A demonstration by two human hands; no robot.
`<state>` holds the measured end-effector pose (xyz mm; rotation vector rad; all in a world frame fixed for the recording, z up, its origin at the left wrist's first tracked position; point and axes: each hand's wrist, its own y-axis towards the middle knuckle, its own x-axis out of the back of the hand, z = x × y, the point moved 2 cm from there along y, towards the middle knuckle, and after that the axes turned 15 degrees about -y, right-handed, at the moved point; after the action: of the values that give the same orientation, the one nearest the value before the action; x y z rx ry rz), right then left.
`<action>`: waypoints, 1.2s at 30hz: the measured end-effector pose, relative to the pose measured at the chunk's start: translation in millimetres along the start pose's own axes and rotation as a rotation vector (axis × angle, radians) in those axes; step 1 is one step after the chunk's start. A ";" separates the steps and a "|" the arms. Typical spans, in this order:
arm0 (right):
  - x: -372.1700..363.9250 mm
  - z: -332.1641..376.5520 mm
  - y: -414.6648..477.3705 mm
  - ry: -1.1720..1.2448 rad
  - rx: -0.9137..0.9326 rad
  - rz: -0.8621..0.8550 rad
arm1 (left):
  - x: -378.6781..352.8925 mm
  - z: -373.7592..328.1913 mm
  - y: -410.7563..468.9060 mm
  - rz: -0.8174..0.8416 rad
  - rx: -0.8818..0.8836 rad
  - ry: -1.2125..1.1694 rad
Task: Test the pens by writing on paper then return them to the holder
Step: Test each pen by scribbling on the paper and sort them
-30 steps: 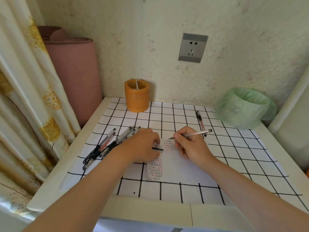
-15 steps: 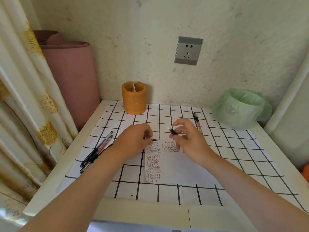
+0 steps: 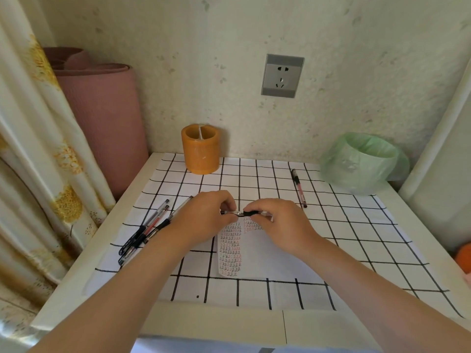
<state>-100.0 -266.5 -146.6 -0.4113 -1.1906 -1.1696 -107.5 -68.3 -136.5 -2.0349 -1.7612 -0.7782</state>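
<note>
Both hands pinch one pen (image 3: 246, 213) above the paper (image 3: 254, 248), left hand (image 3: 204, 217) seemingly pushing the cap on, right hand (image 3: 277, 222) on the barrel. Next it goes in the orange holder (image 3: 200, 152).

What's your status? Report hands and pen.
Left hand, right hand: both pinch one pen over the paper. Holder ahead, nothing in between.

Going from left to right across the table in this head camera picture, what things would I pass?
Loose pens → orange holder → held pen → single pen lying alone → green-lined bin. The paper is left out because it overlaps several of these.
</note>
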 end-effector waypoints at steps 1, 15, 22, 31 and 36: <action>0.5 1.2 0.3 -0.025 0.038 -0.001 | -1.4 -1.4 -0.3 0.003 0.011 -0.023; 28.4 4.3 -4.1 -0.605 0.144 -0.134 | -34.9 -48.8 0.1 0.141 0.376 -0.518; 48.0 -24.3 -19.9 -0.327 0.079 -0.007 | -44.3 -79.8 9.5 0.066 0.348 -0.449; 76.8 -88.3 -42.0 -0.027 -0.088 -0.123 | -79.5 -104.7 37.1 0.021 0.146 -0.518; 114.4 -121.1 -35.8 -0.084 -0.218 -0.370 | -105.3 -92.9 55.9 -0.025 0.030 -0.192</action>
<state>-80.0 -430.4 -104.3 -0.4171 -1.2492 -1.6250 -78.3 -215.7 -120.8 -2.1332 -1.8908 -0.5759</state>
